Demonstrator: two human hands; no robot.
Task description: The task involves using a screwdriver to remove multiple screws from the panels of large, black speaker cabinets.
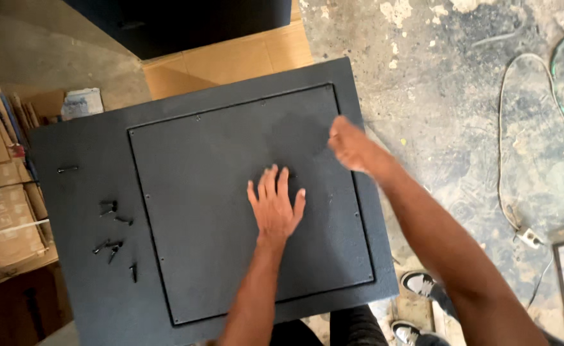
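A large dark grey textured box (90,147) lies flat below me, with a square inset panel (211,160) set into its top face. My left hand (274,204) lies flat on the middle of the panel, fingers together and pointing away from me. My right hand (354,146) hovers over the panel's right edge, blurred, its fingers held together with nothing visible in them. Several loose black screws (114,238) lie on the box's left border, and one more screw (67,170) lies apart, further up.
Cardboard boxes (3,192) are stacked at the left. A tan board (231,61) and a dark object lie beyond the box. A white cable (505,147) with a plug runs over the stained concrete floor at the right. My shoes (416,285) show below the box.
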